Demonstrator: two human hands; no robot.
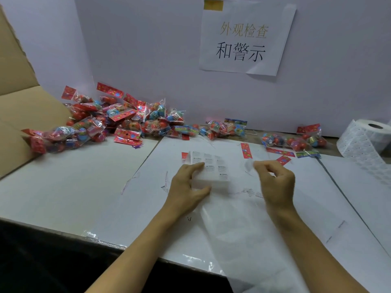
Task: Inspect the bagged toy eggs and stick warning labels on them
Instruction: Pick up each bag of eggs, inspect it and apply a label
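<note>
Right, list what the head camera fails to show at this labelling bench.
- Print on the label strip under the left hand: too small and blurred to read.
- What the right hand pinches: a pale, blurred scrap; a peeled label or not, cannot tell.
- Label roll: cut off by the right edge.
- Cardboard box: cut off at the left edge, inside unseen.
- Bagged eggs: piled up, lower bags hidden.

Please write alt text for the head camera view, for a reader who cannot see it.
A person's left hand holds a strip of warning labels on a white table while the right hand pinches a peeled label. Bagged toy eggs are heaped at the back left, and a label roll stands at right.
</note>
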